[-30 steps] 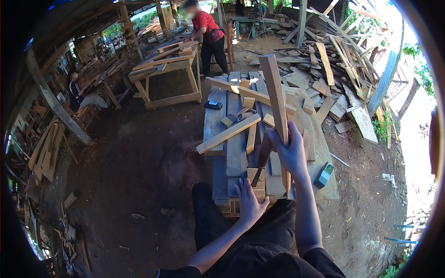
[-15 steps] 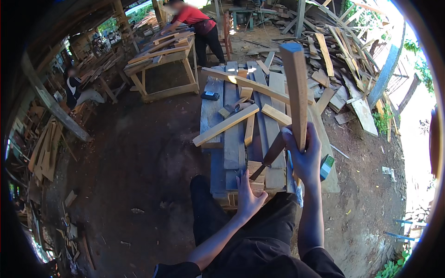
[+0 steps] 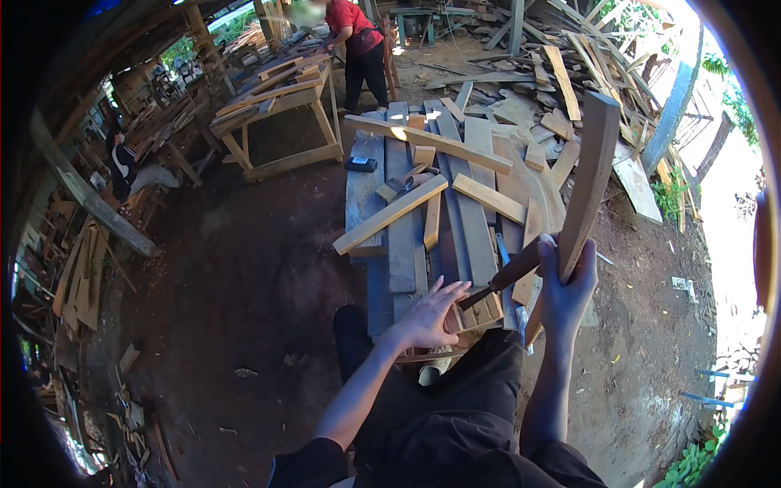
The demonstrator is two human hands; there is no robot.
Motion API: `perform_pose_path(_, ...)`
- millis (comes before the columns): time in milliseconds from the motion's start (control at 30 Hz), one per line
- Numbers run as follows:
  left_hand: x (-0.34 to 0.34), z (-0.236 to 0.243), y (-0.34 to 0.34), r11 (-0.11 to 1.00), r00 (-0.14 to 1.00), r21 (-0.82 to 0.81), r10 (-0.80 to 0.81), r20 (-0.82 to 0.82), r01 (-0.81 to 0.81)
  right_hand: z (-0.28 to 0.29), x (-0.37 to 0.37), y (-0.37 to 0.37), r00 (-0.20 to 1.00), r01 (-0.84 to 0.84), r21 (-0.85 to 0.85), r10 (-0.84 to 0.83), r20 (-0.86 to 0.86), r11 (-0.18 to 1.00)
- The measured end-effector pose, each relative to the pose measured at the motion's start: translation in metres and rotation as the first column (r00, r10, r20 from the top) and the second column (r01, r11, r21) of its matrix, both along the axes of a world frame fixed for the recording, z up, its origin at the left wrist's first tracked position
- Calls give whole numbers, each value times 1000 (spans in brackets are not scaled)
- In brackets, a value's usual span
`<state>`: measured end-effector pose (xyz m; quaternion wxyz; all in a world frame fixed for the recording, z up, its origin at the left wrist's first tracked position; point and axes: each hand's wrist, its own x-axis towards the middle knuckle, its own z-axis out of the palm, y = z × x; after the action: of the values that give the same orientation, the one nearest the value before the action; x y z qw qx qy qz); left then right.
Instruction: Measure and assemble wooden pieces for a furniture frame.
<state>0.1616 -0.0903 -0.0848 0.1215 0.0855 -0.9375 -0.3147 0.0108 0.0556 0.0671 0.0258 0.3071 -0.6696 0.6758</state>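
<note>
My right hand [image 3: 565, 272] is closed around a long wooden bar [image 3: 590, 175] standing nearly upright. The same hand also grips a chisel [image 3: 517, 266] with a dark brown handle, whose blade slants down to a small wooden block [image 3: 486, 311] at the bench's near edge. Beside that block is my left hand [image 3: 427, 317], fingers stretched out and spread, thumb close to the block's side. Whether its palm presses on the wood cannot be made out. Past both hands, a light wooden batten [image 3: 394, 215] lies slantwise across the boards.
The plank bench [image 3: 403, 268] carries a long batten [image 3: 427, 142], a shorter piece [image 3: 488, 198] and a black box-like object [image 3: 360, 164]. A person in red [image 3: 355, 41] stands by another wooden table [image 3: 293, 167]. Scrap wood [image 3: 561, 81] is heaped at the far right.
The bar and chisel have shifted right with my right hand. My left hand has turned and spread its fingers, and the small block has turned and moved right.
</note>
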Motion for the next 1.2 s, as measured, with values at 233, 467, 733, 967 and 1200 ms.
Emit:
perform_pose_path(233,15,2,-11,998,995,-44,58,78,-55,-9,-3,16,999,33,-7,-32,37,999)
perform_pose_path(467,21,0,-20,991,990,-115,83,110,-70,-1,-9,14,997,58,56,-60,44,997)
perform_pose_path(733,23,5,-14,983,975,-138,147,167,-125,-13,-27,29,990,125,144,-133,46,982)
perform_pose_path(967,31,-6,0,953,977,-273,169,133,-127,-10,-19,30,983,183,213,-181,-29,960)
perform_pose_path(1200,27,-4,-5,948,975,-244,219,37,-204,2,-31,19,994,101,151,-92,-62,983)
